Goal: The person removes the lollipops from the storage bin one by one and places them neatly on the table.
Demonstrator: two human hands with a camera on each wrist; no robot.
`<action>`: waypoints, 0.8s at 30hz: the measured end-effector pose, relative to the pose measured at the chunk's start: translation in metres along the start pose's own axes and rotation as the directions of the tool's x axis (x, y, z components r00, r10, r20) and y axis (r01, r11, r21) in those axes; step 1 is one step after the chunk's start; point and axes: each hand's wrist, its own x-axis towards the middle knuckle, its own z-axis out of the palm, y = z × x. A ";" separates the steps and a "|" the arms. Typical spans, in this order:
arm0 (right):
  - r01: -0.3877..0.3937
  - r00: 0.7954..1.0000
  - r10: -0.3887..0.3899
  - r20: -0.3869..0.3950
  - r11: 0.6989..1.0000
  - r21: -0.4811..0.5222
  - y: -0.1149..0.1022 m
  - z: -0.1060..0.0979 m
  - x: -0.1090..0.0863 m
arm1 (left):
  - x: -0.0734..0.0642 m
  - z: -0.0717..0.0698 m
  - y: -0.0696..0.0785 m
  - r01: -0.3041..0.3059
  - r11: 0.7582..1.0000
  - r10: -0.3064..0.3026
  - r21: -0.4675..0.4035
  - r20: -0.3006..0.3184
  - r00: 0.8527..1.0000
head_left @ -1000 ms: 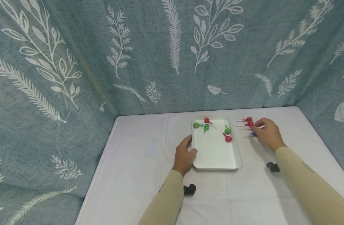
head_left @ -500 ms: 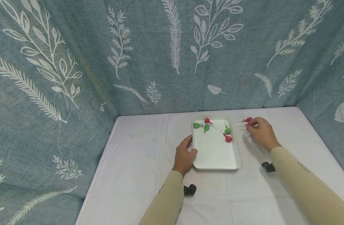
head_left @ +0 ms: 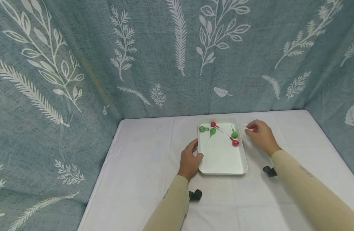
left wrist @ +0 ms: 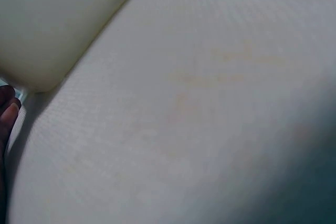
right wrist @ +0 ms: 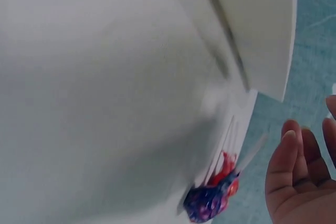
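My left hand (head_left: 190,162) grips the left edge of a white rectangular tray (head_left: 220,171), its thumb at the rim and its other fingers along the outer side. In the left wrist view, fingertips (left wrist: 10,109) show beside the tray's corner. To the right of the tray, my right hand (head_left: 262,137) hovers over wrapped lollipops, fingertips close to their white sticks. The right wrist view shows its curved fingers with nothing between them. There, a purple-blue lollipop (right wrist: 205,204) lies in front of red lollipops (right wrist: 226,166); the hand mostly hides this group in the head view.
Inside the tray's far half lie green lollipops (head_left: 212,131) and red lollipops (head_left: 235,142). A white cloth (head_left: 148,179) covers the table. Behind it hangs a blue-green curtain (head_left: 154,64) with white leaf prints. Black wrist mounts (head_left: 195,194) stick out from both sleeves.
My right hand has slid left, from the lollipop heads to over their sticks, closer to the tray. My left hand and the tray have stayed put.
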 end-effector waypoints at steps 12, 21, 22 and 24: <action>0.011 0.999 -0.012 0.044 1.000 0.016 -0.017 0.015 -0.001 | -0.001 0.000 0.001 -0.007 1.000 0.007 0.002 -0.001 1.000; 0.032 0.997 -0.035 0.068 0.998 0.051 -0.027 0.027 0.000 | -0.002 -0.001 0.002 -0.006 1.000 0.006 0.007 -0.003 1.000; 0.032 0.997 -0.037 0.073 0.998 0.058 -0.028 0.029 -0.001 | -0.002 -0.001 0.002 -0.009 1.000 0.009 0.005 -0.003 1.000; 0.033 0.996 -0.039 0.082 0.997 0.071 -0.030 0.031 -0.001 | -0.003 -0.001 0.002 -0.013 1.000 0.013 0.003 -0.004 1.000</action>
